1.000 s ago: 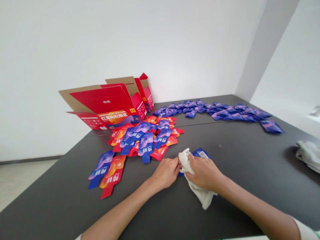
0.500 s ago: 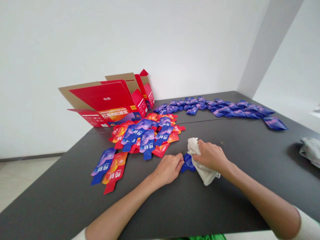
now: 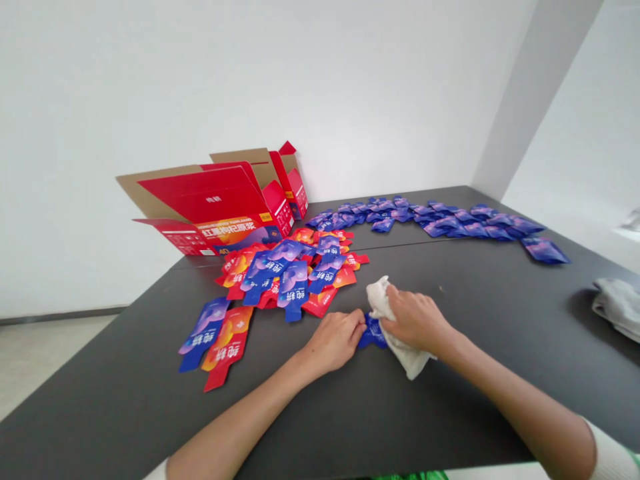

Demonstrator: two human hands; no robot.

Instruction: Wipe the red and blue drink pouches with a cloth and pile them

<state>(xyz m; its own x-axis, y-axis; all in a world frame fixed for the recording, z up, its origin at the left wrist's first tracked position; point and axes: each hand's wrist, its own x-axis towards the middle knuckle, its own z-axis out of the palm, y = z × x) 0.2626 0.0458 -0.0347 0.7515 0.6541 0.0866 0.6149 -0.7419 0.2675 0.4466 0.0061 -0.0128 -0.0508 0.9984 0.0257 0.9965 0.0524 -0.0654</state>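
A blue pouch (image 3: pixel 373 335) lies on the dark table, partly hidden by both hands. My left hand (image 3: pixel 336 340) is closed on its left end with curled fingers. In my right hand (image 3: pixel 414 320) is a bunched white cloth (image 3: pixel 407 355), pressed over the right part of the pouch. To the left of my hands is a heap of flat red and blue pouches, one blue pouch (image 3: pixel 293 287) on top. Nearer me, a red pouch (image 3: pixel 231 343) and another blue pouch (image 3: pixel 205 330) lie side by side.
Two open red cardboard boxes, the nearer one (image 3: pixel 210 200) with raised flaps, stand at the back left. Plump blue pouches (image 3: pixel 445 223) form a long row along the back, ending at the right. A grey cloth (image 3: pixel 620 307) lies at the right edge.
My right hand and the white cloth have shifted slightly left over the blue pouch, towards my left hand. My left hand keeps its hold on the pouch.
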